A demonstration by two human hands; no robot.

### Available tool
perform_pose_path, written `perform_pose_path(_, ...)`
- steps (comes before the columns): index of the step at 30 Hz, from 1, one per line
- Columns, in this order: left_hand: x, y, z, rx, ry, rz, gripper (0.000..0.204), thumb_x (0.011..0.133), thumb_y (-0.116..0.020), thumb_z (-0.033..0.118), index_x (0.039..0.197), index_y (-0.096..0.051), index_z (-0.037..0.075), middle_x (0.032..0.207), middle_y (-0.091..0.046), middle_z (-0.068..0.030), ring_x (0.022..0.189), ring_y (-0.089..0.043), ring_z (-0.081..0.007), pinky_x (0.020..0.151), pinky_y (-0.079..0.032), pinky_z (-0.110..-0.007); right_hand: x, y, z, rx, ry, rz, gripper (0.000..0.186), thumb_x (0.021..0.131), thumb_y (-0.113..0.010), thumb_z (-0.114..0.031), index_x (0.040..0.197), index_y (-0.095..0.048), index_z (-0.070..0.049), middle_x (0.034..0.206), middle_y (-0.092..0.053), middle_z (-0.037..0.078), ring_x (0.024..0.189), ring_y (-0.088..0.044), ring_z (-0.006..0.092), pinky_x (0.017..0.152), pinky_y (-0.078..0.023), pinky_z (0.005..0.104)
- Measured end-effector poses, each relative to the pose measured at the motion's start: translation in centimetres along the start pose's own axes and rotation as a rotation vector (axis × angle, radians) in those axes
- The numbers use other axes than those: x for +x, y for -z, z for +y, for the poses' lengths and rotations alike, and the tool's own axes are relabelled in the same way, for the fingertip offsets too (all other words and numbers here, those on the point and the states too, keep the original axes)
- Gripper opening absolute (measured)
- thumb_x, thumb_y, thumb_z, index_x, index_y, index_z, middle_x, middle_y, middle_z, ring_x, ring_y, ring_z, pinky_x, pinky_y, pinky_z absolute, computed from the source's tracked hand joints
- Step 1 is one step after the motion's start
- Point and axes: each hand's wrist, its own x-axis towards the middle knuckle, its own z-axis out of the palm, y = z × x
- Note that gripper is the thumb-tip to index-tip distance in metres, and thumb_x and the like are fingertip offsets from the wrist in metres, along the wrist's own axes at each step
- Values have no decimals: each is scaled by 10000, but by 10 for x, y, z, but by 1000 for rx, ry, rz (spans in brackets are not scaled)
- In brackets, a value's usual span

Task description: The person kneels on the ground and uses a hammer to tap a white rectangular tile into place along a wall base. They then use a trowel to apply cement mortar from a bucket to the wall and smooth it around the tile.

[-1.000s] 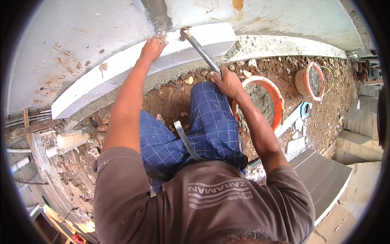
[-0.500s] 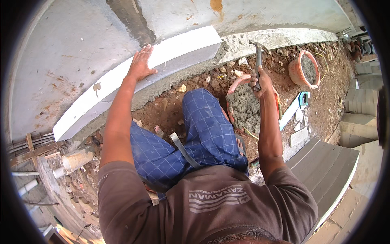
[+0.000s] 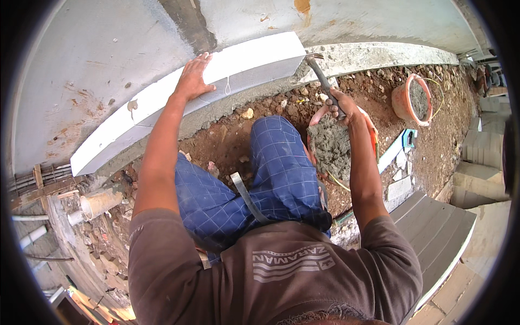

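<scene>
White blockwork [image 3: 254, 52] lies along the foot of a stained grey wall [image 3: 124, 49], bedded on a strip of wet mortar [image 3: 225, 107]. Ground: brown soil [image 3: 230, 138] strewn with stones. Outdoor-looking work area; stacked pale blocks [image 3: 485, 149] at far right.

Left hand [image 3: 192, 80]: fingers spread, flat on the blockwork's top, thumb over the front edge. Right hand [image 3: 344, 106]: fingers closed round the handle of a hammer [image 3: 320, 74], head up beside the blockwork's right end; contact cannot be told.

Count: hammer, 1; orange buckets, 2, both containing grey mix, one [image 3: 370, 123] below the right hand, one [image 3: 402, 102] farther right; handsaw [image 3: 391, 156], 1, blue-handled, on the ground; string loop [image 3: 228, 86], 1, at the blockwork's front. Blocks within the blockwork: joints too faint to count.
</scene>
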Motion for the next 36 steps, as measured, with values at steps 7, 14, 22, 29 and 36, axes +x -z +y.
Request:
perform_pose_path(7, -3, 0, 1, -37, -6, 22, 1047, 698, -851, 340, 1570, -292, 186, 1616, -310, -73, 1493, -272, -264, 1267, -190, -436, 11, 7, 1, -10, -10, -102, 222, 1072, -430, -344, 1080, -455, -124, 703, -478, -27, 454, -414, 17, 322, -347, 154)
perform_pose_path(14, 1, -2, 7, 24, 80, -11, 1099, 675, -869, 465, 1573, -287, 220, 1636, -280, -22, 1508, -248, -232, 1278, -168, -419, 20, 5, 11, -52, -10, -28, 193, 1070, -438, -333, 1078, -466, -142, 707, -495, -18, 454, -419, 49, 352, -364, 192)
perform_pose_path(22, -13, 1, -19, 25, -60, -32, 969, 805, -727, 581, 1573, -293, 182, 1643, -251, -81, 1518, -220, -234, 1274, -154, -412, -123, -43, 68, -448, 362, 208, 364, 1057, -485, -317, 1334, -513, -83, 661, -501, -19, 443, -485, 66, 348, -398, 224)
perform_pose_path(29, -84, 5, -82, 102, 435, 47, 701, 1004, -399, 574, 1594, -244, 229, 1661, -216, -7, 1534, -170, -210, 1263, -150, -466, -127, -129, 59, -697, 681, -147, 624, 946, -646, -378, 1396, -484, 23, 1169, -635, 161, 1071, -602, 225, 944, -487, 379)
perform_pose_path(36, -91, -3, -80, 142, 455, 71, 667, 1028, -312, 571, 1601, -205, 248, 1664, -202, -5, 1533, -173, -203, 1264, -144, -465, -168, -281, -17, -449, 1374, -378, 700, 1014, -479, -549, 1304, -452, 87, 721, -520, 6, 550, -514, 64, 468, -419, 216)
